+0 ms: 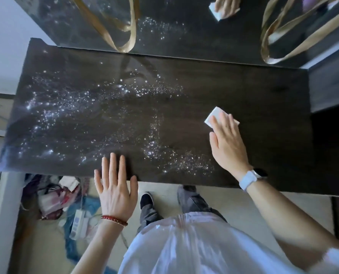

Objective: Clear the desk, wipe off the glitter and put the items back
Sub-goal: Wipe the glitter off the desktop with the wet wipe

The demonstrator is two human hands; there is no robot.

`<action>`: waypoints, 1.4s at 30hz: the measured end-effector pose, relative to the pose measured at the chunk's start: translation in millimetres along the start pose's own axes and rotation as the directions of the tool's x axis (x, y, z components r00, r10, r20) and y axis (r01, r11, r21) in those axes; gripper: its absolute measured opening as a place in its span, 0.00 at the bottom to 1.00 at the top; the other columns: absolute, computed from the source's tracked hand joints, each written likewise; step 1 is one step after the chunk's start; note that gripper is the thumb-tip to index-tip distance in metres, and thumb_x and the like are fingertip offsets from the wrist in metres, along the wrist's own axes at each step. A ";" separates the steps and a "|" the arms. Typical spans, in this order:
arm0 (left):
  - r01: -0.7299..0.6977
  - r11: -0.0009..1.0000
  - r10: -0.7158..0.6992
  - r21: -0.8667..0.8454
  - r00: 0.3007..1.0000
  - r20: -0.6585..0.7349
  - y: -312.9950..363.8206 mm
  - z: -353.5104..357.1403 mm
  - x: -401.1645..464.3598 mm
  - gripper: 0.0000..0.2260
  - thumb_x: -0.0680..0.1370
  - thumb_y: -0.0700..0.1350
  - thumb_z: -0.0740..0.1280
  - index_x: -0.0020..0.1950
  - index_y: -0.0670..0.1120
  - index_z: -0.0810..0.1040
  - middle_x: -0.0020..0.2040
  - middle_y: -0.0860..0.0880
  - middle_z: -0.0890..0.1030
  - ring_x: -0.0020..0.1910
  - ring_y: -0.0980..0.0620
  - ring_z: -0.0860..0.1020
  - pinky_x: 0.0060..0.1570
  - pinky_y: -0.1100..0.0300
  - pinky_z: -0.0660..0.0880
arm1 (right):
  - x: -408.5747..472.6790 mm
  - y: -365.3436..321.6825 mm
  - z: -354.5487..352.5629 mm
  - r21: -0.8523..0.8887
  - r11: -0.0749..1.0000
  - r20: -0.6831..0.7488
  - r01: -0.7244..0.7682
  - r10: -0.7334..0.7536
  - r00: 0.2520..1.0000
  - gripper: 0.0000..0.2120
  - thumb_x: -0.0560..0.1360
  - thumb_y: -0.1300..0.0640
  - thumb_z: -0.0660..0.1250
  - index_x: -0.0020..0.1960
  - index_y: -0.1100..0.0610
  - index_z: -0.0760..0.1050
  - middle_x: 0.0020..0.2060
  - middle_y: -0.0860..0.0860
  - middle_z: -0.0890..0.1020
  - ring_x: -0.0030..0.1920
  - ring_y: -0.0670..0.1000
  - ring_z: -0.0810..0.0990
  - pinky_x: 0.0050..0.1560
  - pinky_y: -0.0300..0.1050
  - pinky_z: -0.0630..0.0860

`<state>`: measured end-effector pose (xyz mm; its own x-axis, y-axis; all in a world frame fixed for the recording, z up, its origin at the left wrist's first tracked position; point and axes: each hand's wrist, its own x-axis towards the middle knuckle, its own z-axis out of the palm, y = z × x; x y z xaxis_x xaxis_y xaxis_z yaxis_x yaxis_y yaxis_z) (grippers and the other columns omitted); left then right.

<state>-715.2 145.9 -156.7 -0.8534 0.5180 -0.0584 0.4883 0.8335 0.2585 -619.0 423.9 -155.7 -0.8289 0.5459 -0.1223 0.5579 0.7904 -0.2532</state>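
- Head view, lower middle of the frame: the left hand point(115, 186) lies flat with fingers straight and spread, fingertips on the near edge of the table point(263, 91), holding nothing; a red beaded bracelet point(114, 220) circles its wrist.
- Right of centre, the right hand point(227, 139) presses a folded white wipe point(216, 115) flat onto the tabletop with straight, relaxed fingers; a white-strapped watch point(251, 177) sits on that wrist.
- Dark, glossy wood-grain surface carries silvery glitter point(75, 107), thick across the left and centre, with a thinner patch just left of the right wrist; the strip around the wipe looks bare.
- Lower left, a jumble of bags and packets point(56, 198) lies on the floor under the table's near edge.
- Top of the frame, a mirror point(184, 26) along the far edge reflects the wiping hand and gold ribbon loops point(129, 36).
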 end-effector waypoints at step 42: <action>-0.287 0.956 0.282 0.063 0.956 0.079 -81.2 -0.3 6.2 0.27 0.77 0.52 0.50 0.72 0.38 0.55 0.74 0.41 0.57 0.73 0.44 0.52 0.70 0.50 0.42 | -86.6 -207.7 59.5 0.106 0.991 -0.021 0.083 -0.081 0.996 0.21 0.77 0.53 0.49 0.66 0.59 0.66 0.69 0.59 0.67 0.70 0.61 0.61 0.70 0.54 0.57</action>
<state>-760.2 81.4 -177.7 -0.6642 0.7452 -0.0591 0.7228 0.6604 0.2035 -665.5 196.0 -149.6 -0.8705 0.4855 -0.0815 0.4795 0.7989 -0.3631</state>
